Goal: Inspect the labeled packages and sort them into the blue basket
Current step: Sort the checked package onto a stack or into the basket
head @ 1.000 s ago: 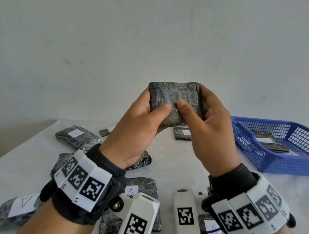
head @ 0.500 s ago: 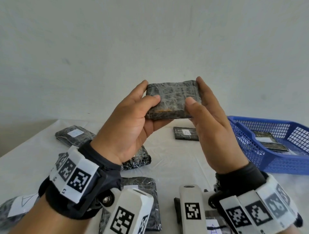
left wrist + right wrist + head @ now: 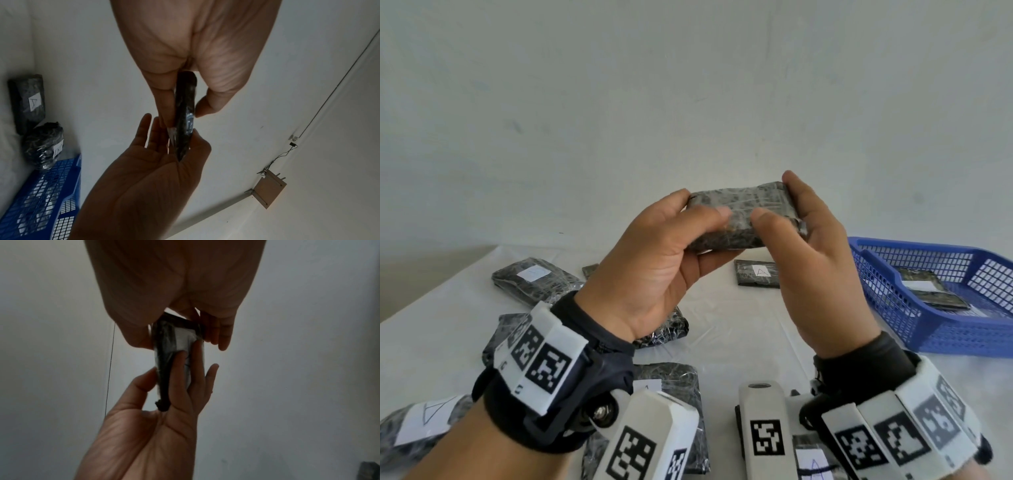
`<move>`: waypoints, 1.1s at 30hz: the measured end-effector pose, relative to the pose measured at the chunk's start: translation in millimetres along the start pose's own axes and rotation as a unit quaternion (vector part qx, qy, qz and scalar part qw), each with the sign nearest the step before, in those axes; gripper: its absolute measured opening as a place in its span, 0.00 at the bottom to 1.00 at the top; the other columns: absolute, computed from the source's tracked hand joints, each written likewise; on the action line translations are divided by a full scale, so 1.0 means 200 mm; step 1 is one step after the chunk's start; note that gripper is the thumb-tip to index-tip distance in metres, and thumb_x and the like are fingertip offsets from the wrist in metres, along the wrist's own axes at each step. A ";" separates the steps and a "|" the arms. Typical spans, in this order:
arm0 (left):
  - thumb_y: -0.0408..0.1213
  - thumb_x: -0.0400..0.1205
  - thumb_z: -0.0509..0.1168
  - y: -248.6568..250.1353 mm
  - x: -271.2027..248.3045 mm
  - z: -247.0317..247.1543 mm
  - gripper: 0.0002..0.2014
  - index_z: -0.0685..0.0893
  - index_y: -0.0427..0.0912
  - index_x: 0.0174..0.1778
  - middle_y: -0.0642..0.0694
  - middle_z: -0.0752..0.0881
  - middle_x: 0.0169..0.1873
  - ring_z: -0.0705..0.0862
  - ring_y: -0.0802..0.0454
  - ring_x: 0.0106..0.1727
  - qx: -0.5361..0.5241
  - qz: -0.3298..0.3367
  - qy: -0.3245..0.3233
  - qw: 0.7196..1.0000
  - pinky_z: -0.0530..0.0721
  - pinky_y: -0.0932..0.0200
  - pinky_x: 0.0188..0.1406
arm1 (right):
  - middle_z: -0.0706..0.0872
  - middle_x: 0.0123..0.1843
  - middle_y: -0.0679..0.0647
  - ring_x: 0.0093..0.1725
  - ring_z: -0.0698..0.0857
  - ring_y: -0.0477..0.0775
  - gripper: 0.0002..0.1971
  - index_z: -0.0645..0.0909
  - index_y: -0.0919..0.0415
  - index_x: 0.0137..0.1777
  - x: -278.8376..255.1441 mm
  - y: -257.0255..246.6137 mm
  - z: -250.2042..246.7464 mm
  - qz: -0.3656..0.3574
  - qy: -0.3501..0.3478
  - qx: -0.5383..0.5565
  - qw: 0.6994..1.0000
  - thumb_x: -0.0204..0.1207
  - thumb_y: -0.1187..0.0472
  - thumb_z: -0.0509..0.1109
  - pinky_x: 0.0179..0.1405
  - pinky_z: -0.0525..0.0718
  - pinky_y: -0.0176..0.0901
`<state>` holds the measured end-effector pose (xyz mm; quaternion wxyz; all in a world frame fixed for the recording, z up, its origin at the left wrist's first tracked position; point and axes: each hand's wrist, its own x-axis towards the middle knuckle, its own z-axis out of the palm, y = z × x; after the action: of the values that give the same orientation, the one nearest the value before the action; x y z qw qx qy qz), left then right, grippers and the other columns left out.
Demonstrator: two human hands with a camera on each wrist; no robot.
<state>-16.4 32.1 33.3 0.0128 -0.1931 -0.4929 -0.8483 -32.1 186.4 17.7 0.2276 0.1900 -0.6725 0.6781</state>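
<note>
Hands first: left hand (image 3: 657, 260) and right hand (image 3: 815, 274) pinch a black wrapped package (image 3: 739, 219) mid-frame, thumbs on its plain near face. Better to roll the white label (image 3: 185, 337) fully toward the eyes before reaching for the blue basket (image 3: 914, 329) at right.

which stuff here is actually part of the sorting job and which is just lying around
Part of the job:
- held package, gripped by left hand and right hand
- labeled packages on the table, e.g. one marked with a triangle
- blue basket, with packages already inside

Just there:
- white table cover
- wall bracket
- thin wall cable
</note>
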 end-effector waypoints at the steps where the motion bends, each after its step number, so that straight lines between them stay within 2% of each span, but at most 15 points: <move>1: 0.31 0.73 0.69 0.00 0.00 0.00 0.19 0.84 0.28 0.60 0.40 0.94 0.46 0.93 0.50 0.47 0.006 0.000 0.001 1.000 0.92 0.60 0.46 | 0.83 0.76 0.47 0.73 0.84 0.45 0.52 0.65 0.55 0.90 0.00 0.01 0.00 0.000 -0.003 -0.012 1.000 0.64 0.41 0.75 0.74 0.83 0.46; 4: 0.28 0.77 0.68 -0.01 0.00 -0.01 0.07 0.85 0.31 0.49 0.41 0.93 0.40 0.93 0.52 0.43 0.012 -0.004 0.001 1.000 0.92 0.60 0.47 | 0.79 0.79 0.52 0.76 0.83 0.47 0.55 0.59 0.53 0.92 -0.01 0.02 0.00 -0.004 -0.026 -0.029 0.999 0.64 0.37 0.74 0.79 0.80 0.51; 6: 0.32 0.74 0.69 0.00 0.00 -0.01 0.07 0.86 0.32 0.44 0.42 0.93 0.39 0.93 0.53 0.44 0.002 0.000 -0.006 1.000 0.93 0.59 0.50 | 0.80 0.78 0.54 0.74 0.85 0.47 0.54 0.60 0.54 0.91 -0.02 0.02 0.00 -0.007 -0.028 -0.024 0.999 0.65 0.37 0.75 0.78 0.81 0.50; 8: 0.33 0.74 0.69 0.01 0.00 -0.02 0.12 0.86 0.28 0.48 0.41 0.93 0.41 0.93 0.52 0.48 -0.003 0.004 -0.010 1.000 0.92 0.58 0.55 | 0.85 0.72 0.55 0.69 0.88 0.47 0.51 0.68 0.55 0.87 -0.01 0.01 0.01 -0.001 -0.004 -0.008 1.000 0.64 0.36 0.77 0.74 0.84 0.50; 10: 0.34 0.78 0.73 0.00 0.01 -0.03 0.16 0.86 0.25 0.56 0.40 0.93 0.48 0.92 0.47 0.56 0.019 0.005 -0.007 1.000 0.90 0.54 0.63 | 0.91 0.63 0.57 0.63 0.91 0.50 0.46 0.77 0.59 0.78 0.00 0.00 0.02 0.015 0.025 0.007 1.000 0.63 0.34 0.77 0.70 0.87 0.57; 12: 0.41 0.79 0.76 -0.01 0.02 -0.03 0.16 0.90 0.32 0.56 0.42 0.92 0.54 0.90 0.45 0.65 0.061 0.009 0.014 0.998 0.87 0.50 0.70 | 0.91 0.59 0.64 0.57 0.91 0.51 0.40 0.85 0.63 0.68 0.00 0.00 0.01 0.036 0.025 0.019 0.999 0.64 0.33 0.76 0.69 0.87 0.66; 15: 0.49 0.73 0.79 -0.03 0.02 -0.02 0.12 0.93 0.45 0.44 0.46 0.93 0.50 0.90 0.52 0.59 0.104 0.038 0.040 0.993 0.83 0.46 0.75 | 0.91 0.60 0.62 0.60 0.90 0.50 0.38 0.87 0.62 0.66 0.00 0.00 0.00 0.064 -0.007 0.039 0.997 0.64 0.32 0.74 0.74 0.84 0.64; 18: 0.50 0.70 0.79 -0.04 0.02 -0.02 0.11 0.94 0.47 0.41 0.49 0.93 0.47 0.89 0.55 0.57 0.096 0.042 0.036 0.994 0.82 0.46 0.76 | 0.92 0.59 0.54 0.63 0.90 0.48 0.33 0.86 0.58 0.68 0.00 -0.01 0.00 0.052 -0.008 0.057 0.997 0.69 0.36 0.75 0.77 0.82 0.61; 21: 0.52 0.72 0.76 -0.03 0.01 -0.02 0.11 0.95 0.48 0.38 0.51 0.93 0.45 0.89 0.55 0.56 0.081 0.030 0.033 0.996 0.83 0.47 0.74 | 0.93 0.51 0.62 0.56 0.89 0.52 0.20 0.92 0.57 0.53 0.01 -0.02 0.01 0.031 -0.018 0.059 0.998 0.74 0.41 0.75 0.76 0.82 0.68; 23: 0.50 0.73 0.74 -0.03 0.01 -0.01 0.10 0.95 0.49 0.35 0.52 0.92 0.42 0.88 0.55 0.53 0.076 0.027 0.039 0.996 0.84 0.49 0.73 | 0.92 0.47 0.58 0.54 0.88 0.53 0.18 0.93 0.53 0.46 0.00 -0.03 0.00 0.034 -0.026 0.064 0.997 0.73 0.39 0.74 0.73 0.84 0.65; 25: 0.48 0.73 0.74 -0.03 0.01 -0.01 0.09 0.95 0.48 0.34 0.52 0.92 0.41 0.87 0.55 0.53 0.076 0.028 0.046 0.996 0.83 0.50 0.74 | 0.90 0.47 0.57 0.52 0.84 0.56 0.18 0.93 0.52 0.46 0.00 -0.03 0.00 0.035 -0.034 0.063 0.997 0.72 0.39 0.73 0.64 0.82 0.70; 27: 0.48 0.75 0.75 -0.04 0.01 -0.01 0.09 0.94 0.49 0.34 0.52 0.91 0.41 0.86 0.55 0.52 0.079 0.028 0.044 0.995 0.84 0.51 0.72 | 0.89 0.47 0.66 0.50 0.84 0.59 0.19 0.93 0.53 0.47 -0.01 -0.03 0.01 0.025 -0.029 0.035 0.999 0.72 0.38 0.73 0.65 0.81 0.77; 28: 0.48 0.75 0.76 -0.04 0.01 -0.01 0.08 0.94 0.48 0.34 0.51 0.91 0.42 0.87 0.56 0.52 0.082 0.028 0.043 0.995 0.84 0.52 0.71 | 0.91 0.48 0.67 0.50 0.87 0.60 0.21 0.93 0.55 0.48 -0.01 -0.03 0.01 0.021 -0.026 0.019 0.999 0.71 0.37 0.73 0.66 0.82 0.75; 31: 0.47 0.74 0.76 -0.05 0.01 -0.01 0.08 0.95 0.47 0.36 0.51 0.93 0.43 0.88 0.58 0.51 0.087 0.031 0.046 0.995 0.84 0.52 0.71 | 0.95 0.51 0.54 0.56 0.92 0.52 0.27 0.91 0.57 0.55 0.00 -0.02 0.02 0.015 -0.022 -0.015 1.000 0.70 0.35 0.70 0.65 0.88 0.56; 33: 0.48 0.77 0.78 -0.06 0.01 0.00 0.08 0.95 0.49 0.35 0.52 0.92 0.43 0.88 0.59 0.52 0.088 0.028 0.046 0.995 0.83 0.52 0.73 | 0.94 0.52 0.55 0.57 0.92 0.55 0.29 0.90 0.57 0.56 0.00 0.00 0.01 0.010 -0.016 -0.027 0.999 0.68 0.34 0.69 0.62 0.88 0.54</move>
<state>-21.3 39.6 23.6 0.0764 -0.1655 -0.5592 -0.8087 -32.0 183.5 17.8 0.2146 0.1880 -0.6961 0.6589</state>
